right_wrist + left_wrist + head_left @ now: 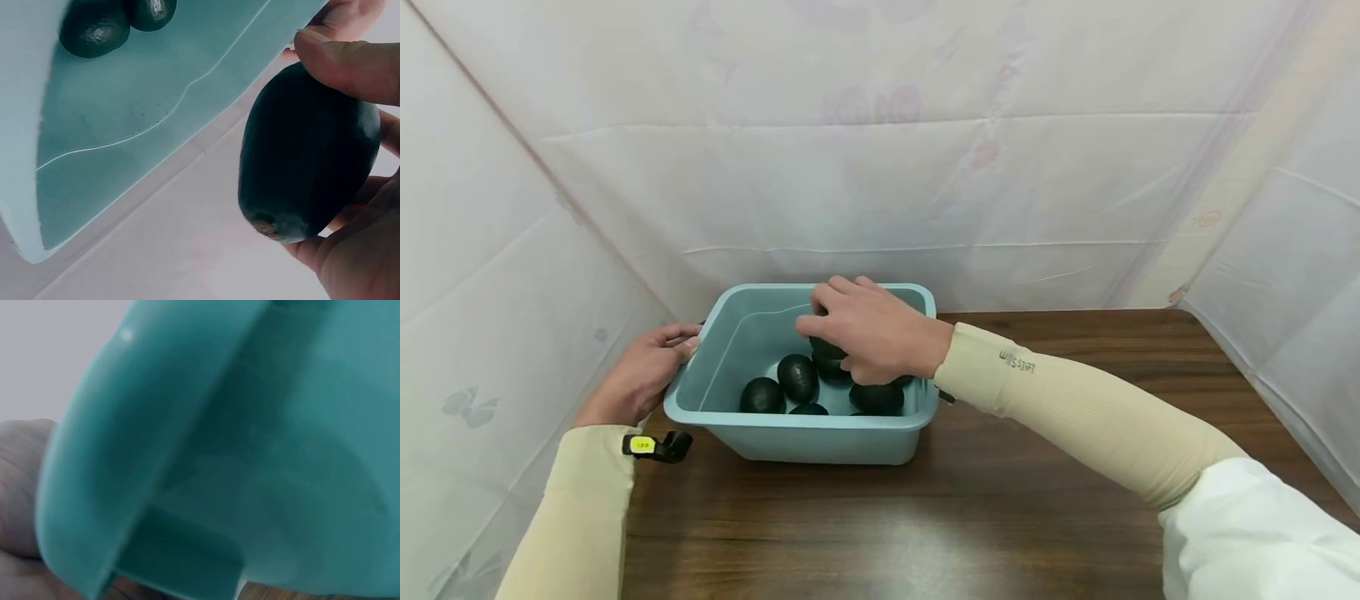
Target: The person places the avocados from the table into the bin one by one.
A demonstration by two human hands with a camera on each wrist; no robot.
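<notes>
**Avocado gripped over the tub**

The right hand [868, 333] reaches into the pale blue tub [820, 437] and has its fingers [350, 59] curled round one dark avocado [309, 156]. In the right wrist view the thumb and fingers wrap the fruit across its widest part, the stem end pointing down and out of the palm. The fruit sits above the others, inside the tub's walls near the far right side.

The left hand [640, 375] rests against the tub's left rim, fingers bent over the edge; the left wrist view shows only blurred blue plastic close up with skin at the lower left, so it is hard to tell how firmly it holds.

More avocados [797, 375] lie on the tub floor, several touching one another. The tub stands on a dark wooden table [1000, 517], near its back left, with white sheeting behind and at both sides.

The avocado looks smooth-skinned and slightly glossy, so it may slip in a loose hold. It seems moderately heavy for one hand and firm, though a ripe one would bruise under hard pressure. A grasp round the broad middle, as here, looks safest; the narrow stem end offers less purchase.
</notes>
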